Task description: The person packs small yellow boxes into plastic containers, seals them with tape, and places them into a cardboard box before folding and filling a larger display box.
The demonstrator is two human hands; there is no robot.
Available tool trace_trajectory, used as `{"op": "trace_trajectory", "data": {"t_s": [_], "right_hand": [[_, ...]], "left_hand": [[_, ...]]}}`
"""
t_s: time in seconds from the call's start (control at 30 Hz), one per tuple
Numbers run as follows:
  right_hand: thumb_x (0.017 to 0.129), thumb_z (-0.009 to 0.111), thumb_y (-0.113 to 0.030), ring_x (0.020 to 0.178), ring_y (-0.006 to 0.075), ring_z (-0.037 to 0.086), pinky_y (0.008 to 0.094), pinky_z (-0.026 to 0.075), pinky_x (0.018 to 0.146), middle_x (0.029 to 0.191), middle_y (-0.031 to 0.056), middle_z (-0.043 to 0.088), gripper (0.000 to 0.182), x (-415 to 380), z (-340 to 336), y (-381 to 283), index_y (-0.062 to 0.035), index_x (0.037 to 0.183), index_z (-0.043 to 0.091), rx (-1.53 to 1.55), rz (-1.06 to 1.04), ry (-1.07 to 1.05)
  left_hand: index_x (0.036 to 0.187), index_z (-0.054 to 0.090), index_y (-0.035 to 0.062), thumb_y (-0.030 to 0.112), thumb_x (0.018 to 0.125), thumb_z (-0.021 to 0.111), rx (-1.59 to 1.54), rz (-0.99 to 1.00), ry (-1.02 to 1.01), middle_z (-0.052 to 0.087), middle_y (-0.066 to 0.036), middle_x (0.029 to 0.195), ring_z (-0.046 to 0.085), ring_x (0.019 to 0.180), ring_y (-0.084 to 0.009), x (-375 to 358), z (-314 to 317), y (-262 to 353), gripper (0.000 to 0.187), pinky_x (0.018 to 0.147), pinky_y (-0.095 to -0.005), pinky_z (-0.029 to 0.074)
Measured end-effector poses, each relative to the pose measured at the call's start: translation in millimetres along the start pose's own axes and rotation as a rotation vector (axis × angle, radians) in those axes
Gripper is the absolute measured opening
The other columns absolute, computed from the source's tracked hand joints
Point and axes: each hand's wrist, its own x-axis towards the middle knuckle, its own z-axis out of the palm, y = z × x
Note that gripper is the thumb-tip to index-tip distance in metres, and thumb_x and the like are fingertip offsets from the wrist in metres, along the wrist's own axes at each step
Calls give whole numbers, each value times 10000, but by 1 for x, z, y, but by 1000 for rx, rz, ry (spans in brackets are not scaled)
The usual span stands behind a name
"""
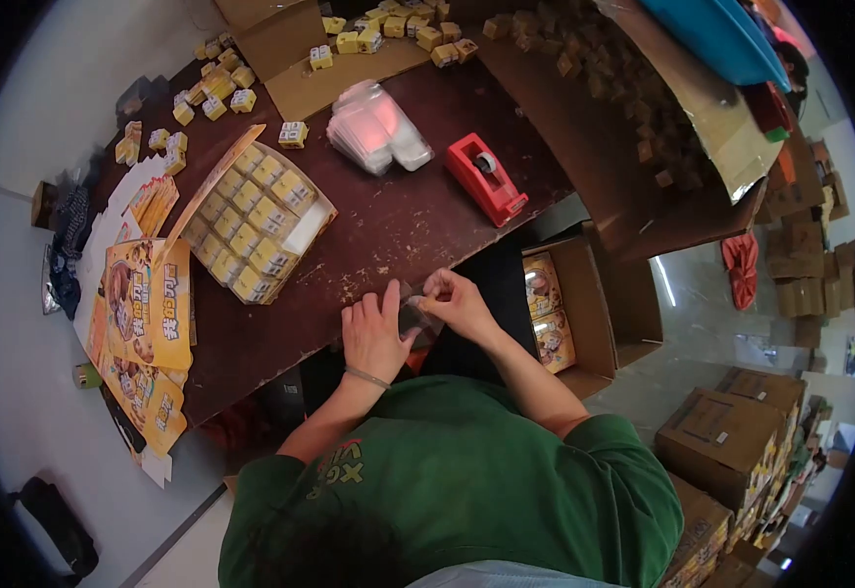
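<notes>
My right hand (460,306) pinches a piece of clear plastic film (414,316), which looks like a small bag, at the table's front edge. Beside it, my left hand (372,336) lies with its fingers stretched forward on the edge and its thumb toward the film. Beyond my hands to the left, an open display box (319,227) holds rows of small yellow-and-white boxes (255,214). A stack of clear plastic bags (373,127) lies further back. To its right is a red tape dispenser (487,179).
Flat printed yellow cartons (148,309) lie at the left edge of the dark red table (251,348). Loose small boxes (217,83) are scattered at the back left. A large carton (633,220) stands at the right, with an open carton (589,333) of printed boxes below.
</notes>
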Motion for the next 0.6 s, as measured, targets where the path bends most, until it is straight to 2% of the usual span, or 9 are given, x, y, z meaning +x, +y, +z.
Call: {"op": "trace_trajectory", "data": {"t_s": [0.07,0.13,0.17,0.27,0.3,0.4,0.5,0.53,0.6], "right_hand": [[772,822,-98,652,35,474,199,382,571,693,-40,516,320,0,5,-11,-58,896,530,-18,-11,-32],[766,826,-86,659,36,461,201,371,575,690,-43,503,341,12,0,-5,-54,921,523,125,73,-127],[779,809,-134,657,49,472,220,390,579,697,-42,521,298,18,-5,1,-56,907,551,90,80,-154],[800,765,-196,654,84,509,259,432,598,699,-4,567,251,22,0,30,-44,879,581,-144,19,-77],[812,721,-230,678,122,567,290,478,643,721,45,610,242,9,8,-7,-28,852,594,-326,50,-37],[806,721,-221,703,145,602,298,502,683,730,78,618,252,2,6,-18,-12,871,598,-553,-45,-47],[881,672,-131,805,88,603,275,512,728,873,24,661,204,-6,-7,-26,-4,1034,626,-290,-26,-189],[903,668,-117,859,90,597,274,503,783,936,12,648,258,-8,-10,-31,8,1122,611,-153,7,-230],[928,667,-174,881,79,584,258,490,782,953,25,655,252,-14,-14,-51,-5,1110,625,-29,10,-301]], "left_hand": [[1348,459,80,272,677,828,53,54,33,514,-132,980,533,912,-314,-1,-2,4,789,825,-423,397],[1343,463,77,261,683,824,79,98,19,505,-138,980,525,913,-319,0,-8,7,775,823,-421,390],[1341,464,76,258,682,824,73,112,10,505,-137,979,526,911,-317,1,-6,8,773,824,-421,391],[1331,468,75,251,678,824,57,125,-21,510,-136,977,534,907,-315,1,1,7,764,827,-422,393],[1324,471,75,250,675,825,51,112,-34,514,-135,976,538,905,-316,-1,4,5,760,829,-422,395],[1306,480,75,249,663,831,-5,98,-30,533,-132,978,557,903,-315,-5,8,1,753,829,-420,404],[1289,489,83,256,646,843,-112,55,-16,573,-126,999,585,929,-311,-4,4,-8,755,844,-413,416],[1264,503,71,264,643,844,-216,72,2,594,-134,1002,598,924,-316,-1,1,-11,734,832,-413,425],[1265,497,60,255,630,861,-540,71,28,614,-165,1052,602,981,-347,3,-3,-13,758,842,-429,446]]}}
